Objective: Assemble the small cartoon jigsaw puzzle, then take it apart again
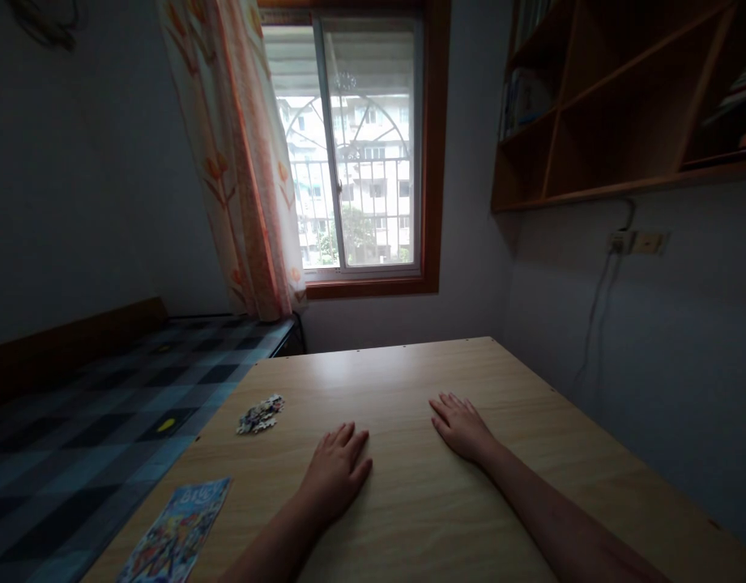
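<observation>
Both palms rest on a light wooden table (402, 502). My left hand (338, 467) lies flat near the middle, its fingers stretched out and holding nothing. Farther right, my right hand (461, 425) is also flat and bare, fingers a little apart. A small heap of jigsaw puzzle pieces (260, 414) sits beyond my left hand, at the table's left side. Closer to me on the left is a colourful printed sheet (176, 530) with a crowded picture and pale lettering on blue; its lower end leaves the view. Neither hand touches the pieces or the sheet.
A bed with a checked cover (105, 437) adjoins the table's left edge. Behind the table are a window (373, 154) and a flowered curtain (242, 162). Wooden shelves (621, 121) hang on the right wall, above a socket (621, 241) with a dangling cord.
</observation>
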Demonstrator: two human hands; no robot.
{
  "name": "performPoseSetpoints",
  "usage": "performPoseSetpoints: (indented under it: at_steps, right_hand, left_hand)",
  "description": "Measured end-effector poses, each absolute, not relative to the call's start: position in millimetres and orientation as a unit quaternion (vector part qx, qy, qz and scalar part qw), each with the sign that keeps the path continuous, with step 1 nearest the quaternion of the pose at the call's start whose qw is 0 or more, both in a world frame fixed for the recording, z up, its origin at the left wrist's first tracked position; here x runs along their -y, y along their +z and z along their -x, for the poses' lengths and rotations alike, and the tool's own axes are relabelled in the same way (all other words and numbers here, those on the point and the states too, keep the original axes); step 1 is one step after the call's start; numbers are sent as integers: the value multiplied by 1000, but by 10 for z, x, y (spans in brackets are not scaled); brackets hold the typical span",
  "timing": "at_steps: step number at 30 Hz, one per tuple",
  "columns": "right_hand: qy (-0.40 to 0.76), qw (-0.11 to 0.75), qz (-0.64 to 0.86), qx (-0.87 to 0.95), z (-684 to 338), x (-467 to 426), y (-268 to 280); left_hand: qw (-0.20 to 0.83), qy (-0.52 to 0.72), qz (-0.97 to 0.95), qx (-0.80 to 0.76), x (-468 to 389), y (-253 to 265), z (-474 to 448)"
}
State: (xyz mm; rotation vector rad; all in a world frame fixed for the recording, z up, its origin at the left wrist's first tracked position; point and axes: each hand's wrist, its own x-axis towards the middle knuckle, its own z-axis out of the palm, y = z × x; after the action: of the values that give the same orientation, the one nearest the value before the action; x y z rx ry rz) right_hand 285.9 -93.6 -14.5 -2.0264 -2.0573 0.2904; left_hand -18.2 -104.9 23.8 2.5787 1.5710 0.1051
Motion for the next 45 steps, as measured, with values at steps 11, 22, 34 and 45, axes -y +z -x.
performPoseSetpoints:
  at_steps: [11,22,34,45]
  right_hand:
    - [100,108,689,710,-2910,907,-201]
    - [93,95,691,710,-2928,899,-236]
    - [93,93,692,710,-2929,921,-205]
    - [275,452,568,631,-2948,1278,530]
  left_hand:
    - [48,-5,-876,-481,1123,528,444]
    - [59,-35,-857,-511,1078,691,758]
    - [54,-18,-851,-522,1049,647,727]
    - [15,-38,-841,-539,1111,676,644]
